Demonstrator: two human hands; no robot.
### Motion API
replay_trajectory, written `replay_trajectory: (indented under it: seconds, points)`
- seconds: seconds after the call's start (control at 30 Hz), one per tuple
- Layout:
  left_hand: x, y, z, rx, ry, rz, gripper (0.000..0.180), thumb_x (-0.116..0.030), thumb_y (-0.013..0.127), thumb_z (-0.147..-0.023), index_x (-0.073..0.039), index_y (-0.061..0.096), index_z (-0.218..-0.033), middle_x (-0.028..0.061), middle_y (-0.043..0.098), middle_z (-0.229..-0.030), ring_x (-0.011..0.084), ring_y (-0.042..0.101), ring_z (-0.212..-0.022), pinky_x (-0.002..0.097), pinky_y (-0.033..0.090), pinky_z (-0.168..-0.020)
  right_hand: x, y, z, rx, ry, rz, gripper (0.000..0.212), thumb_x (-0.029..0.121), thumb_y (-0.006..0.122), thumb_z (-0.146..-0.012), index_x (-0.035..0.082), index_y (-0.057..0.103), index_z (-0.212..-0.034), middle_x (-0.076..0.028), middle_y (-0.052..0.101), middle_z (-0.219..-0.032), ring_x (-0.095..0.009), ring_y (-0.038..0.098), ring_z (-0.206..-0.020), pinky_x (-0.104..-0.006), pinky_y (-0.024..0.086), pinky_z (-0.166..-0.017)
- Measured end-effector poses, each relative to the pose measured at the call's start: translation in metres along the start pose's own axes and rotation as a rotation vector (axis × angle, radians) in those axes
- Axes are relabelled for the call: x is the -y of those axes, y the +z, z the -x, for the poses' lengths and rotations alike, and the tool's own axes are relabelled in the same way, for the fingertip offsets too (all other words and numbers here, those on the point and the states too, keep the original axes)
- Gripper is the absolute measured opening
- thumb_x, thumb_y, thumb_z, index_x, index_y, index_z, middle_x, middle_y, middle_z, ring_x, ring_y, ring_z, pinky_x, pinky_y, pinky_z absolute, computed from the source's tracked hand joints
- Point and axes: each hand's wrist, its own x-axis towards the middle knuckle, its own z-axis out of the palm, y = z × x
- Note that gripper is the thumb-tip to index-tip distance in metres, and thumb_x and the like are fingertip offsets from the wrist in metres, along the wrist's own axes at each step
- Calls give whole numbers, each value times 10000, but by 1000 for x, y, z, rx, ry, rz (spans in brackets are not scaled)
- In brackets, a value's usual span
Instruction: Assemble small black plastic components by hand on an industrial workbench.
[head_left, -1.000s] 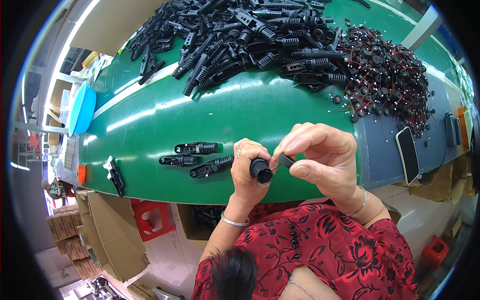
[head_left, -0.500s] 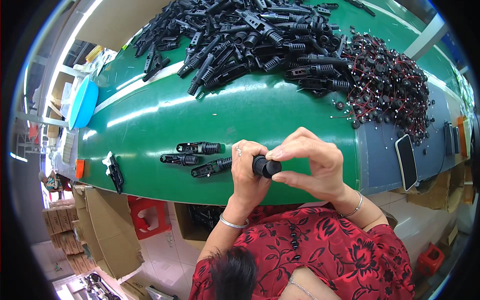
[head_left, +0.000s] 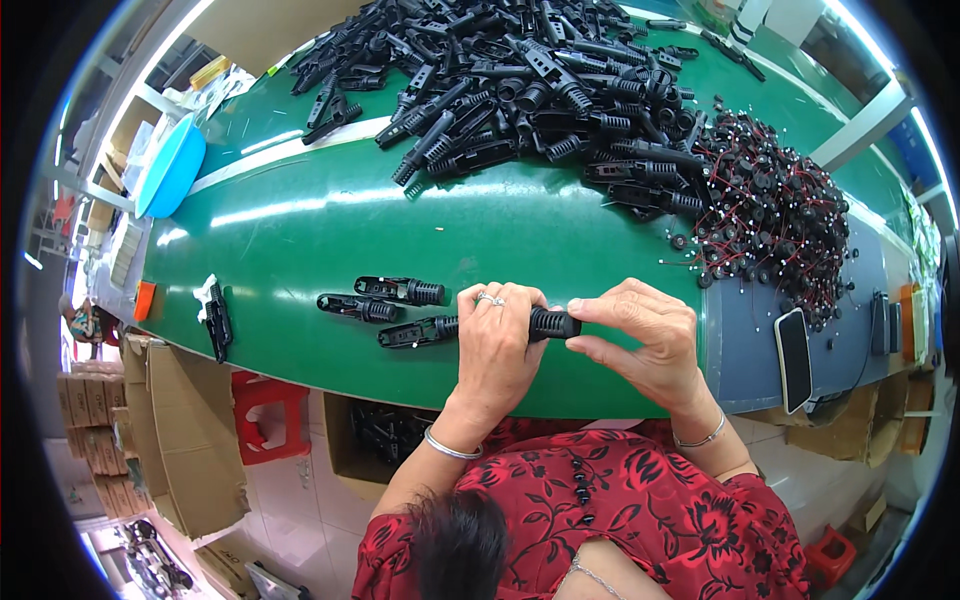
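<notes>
My left hand is closed round a black plastic housing with a ribbed end; most of its body is hidden in the palm. The ribbed end points right. There, the thumb and fingers of my right hand pinch a round black cap set against the housing's end. Whether it is fully seated I cannot tell. Just left of my left hand, three similar black housings lie on the green table, their long openings facing up.
A large heap of black housings covers the far table. Small round black parts with red wires are piled at right, near a phone. At left are a blue basin and a black tool with white wrapping.
The cap, tilted at the housing's mouth before, now lies in line with its end. The housing has turned from facing me to pointing right. My right hand has moved slightly right and down.
</notes>
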Motion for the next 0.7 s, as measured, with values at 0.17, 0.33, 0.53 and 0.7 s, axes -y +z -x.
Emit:
replay_trajectory:
  seconds: [0.17,0.33,0.53,0.7]
  points:
    - [-3,-2,1,45,-12,-34,328,-51,818,-789,-74,608,-1040,78,632,-904,311,648,-897,465,425,-953,2,-6,2,101,44,36,340,87,920,-795,63,815,-1118,-91,795,-979,-247,756,-840,-352,603,-722]
    - [-8,-4,0,108,-18,-124,309,-70,809,-811,-75,612,-1049,81,635,-897,302,650,-918,464,421,-953,-3,-1,5,158,78,32,314,69,899,-832,49,809,-1132,-119,789,-1023,-243,775,-845,-353,629,-740]
    - [-2,-55,-25,438,-163,178,835,-281,972,-759,-79,557,-1454,152,737,-1143,351,697,-1098,457,501,-1022,-38,-18,7,153,274,-318,283,-57,878,-814,-14,820,-1088,-80,805,-1011,-116,753,-858,-250,600,-741]
    - [46,-104,-26,520,-198,490,756,-322,898,-909,-7,575,-1516,157,706,-1384,275,674,-1281,420,519,-1097,-48,-29,12,88,361,-625,300,-46,904,-801,-18,823,-1089,-87,807,-1027,-132,751,-903,-267,604,-772]
